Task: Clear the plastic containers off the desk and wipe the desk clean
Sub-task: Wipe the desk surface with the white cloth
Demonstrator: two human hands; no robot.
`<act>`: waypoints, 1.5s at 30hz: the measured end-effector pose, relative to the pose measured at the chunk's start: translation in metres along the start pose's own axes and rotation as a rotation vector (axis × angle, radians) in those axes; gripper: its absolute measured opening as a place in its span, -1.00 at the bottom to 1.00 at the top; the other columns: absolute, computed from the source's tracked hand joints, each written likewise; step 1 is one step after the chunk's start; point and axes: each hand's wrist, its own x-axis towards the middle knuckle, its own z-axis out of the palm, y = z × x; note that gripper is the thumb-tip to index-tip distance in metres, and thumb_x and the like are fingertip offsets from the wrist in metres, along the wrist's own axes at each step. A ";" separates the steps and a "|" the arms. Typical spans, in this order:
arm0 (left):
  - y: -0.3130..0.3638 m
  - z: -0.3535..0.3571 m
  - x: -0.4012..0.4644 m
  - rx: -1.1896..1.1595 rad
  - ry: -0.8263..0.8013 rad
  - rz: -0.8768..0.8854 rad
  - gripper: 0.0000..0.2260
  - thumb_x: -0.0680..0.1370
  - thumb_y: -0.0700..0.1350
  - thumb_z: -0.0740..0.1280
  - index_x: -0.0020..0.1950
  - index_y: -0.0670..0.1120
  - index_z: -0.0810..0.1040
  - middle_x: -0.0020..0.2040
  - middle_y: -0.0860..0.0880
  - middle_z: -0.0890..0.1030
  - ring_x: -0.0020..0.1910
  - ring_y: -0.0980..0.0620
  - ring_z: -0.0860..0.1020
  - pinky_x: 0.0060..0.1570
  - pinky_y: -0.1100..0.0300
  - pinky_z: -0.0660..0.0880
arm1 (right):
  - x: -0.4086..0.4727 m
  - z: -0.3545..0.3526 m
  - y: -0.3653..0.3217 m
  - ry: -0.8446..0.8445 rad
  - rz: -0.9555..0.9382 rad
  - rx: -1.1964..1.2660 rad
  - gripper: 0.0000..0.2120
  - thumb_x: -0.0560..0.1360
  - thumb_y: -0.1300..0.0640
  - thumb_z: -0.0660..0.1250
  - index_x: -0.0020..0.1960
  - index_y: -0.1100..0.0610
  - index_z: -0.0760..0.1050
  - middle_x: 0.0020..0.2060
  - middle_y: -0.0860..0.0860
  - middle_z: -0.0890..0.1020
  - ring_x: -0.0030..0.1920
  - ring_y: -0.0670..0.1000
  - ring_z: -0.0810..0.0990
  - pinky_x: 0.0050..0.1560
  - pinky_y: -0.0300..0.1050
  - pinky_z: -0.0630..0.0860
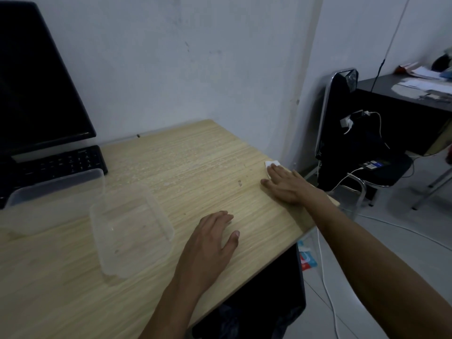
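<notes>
Wood-grain laminate surface [195,155] against white wall; wipe in progress, containers not yet cleared.
R hand [285,183] flat, fingers straight, pressing white tissue [272,164] at far R edge. L hand [210,243] relaxed, palm down, prob. bracing. Clear rigid plastic containers [132,238] remain at L, beside keyboard [61,165].

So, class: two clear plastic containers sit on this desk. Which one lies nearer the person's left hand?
The smaller clear container, lying flat mid-desk just beside the left hand. The larger container sits farther off, in front of the keyboard.
</notes>
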 end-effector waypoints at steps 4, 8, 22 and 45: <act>0.000 0.000 0.000 0.008 0.003 -0.002 -0.65 0.59 0.08 0.19 0.35 0.03 0.44 0.33 0.16 0.43 0.33 0.30 0.29 0.27 0.50 0.12 | -0.014 0.003 -0.021 -0.012 -0.131 -0.005 -0.34 0.60 -0.26 -0.18 0.57 0.06 -0.20 0.56 -0.05 -0.15 0.54 -0.10 -0.16 0.49 0.03 -0.22; 0.000 0.000 0.001 0.008 0.008 0.003 -0.67 0.59 0.07 0.21 0.34 0.04 0.45 0.32 0.17 0.43 0.31 0.31 0.28 0.23 0.56 0.06 | -0.025 0.012 -0.018 0.051 -0.130 -0.030 -0.36 0.60 -0.26 -0.19 0.57 0.03 -0.20 0.56 -0.07 -0.13 0.53 -0.12 -0.15 0.51 0.03 -0.24; -0.004 0.003 0.001 0.020 -0.004 0.017 -0.63 0.59 0.13 0.12 0.35 0.07 0.44 0.34 0.21 0.39 0.32 0.36 0.24 0.24 0.53 0.09 | -0.094 0.021 -0.043 0.026 -0.267 -0.105 -0.13 0.41 -0.44 -0.32 0.57 0.06 -0.24 0.55 -0.05 -0.19 0.52 -0.15 -0.22 0.51 -0.06 -0.26; -0.006 0.003 0.000 0.042 -0.008 0.011 -0.65 0.62 0.09 0.14 0.39 0.06 0.42 0.36 0.19 0.39 0.34 0.33 0.24 0.27 0.47 0.16 | -0.095 0.021 -0.060 -0.035 -0.415 -0.130 -0.40 0.63 -0.20 -0.15 0.56 0.00 -0.26 0.52 -0.13 -0.23 0.50 -0.21 -0.27 0.48 -0.14 -0.30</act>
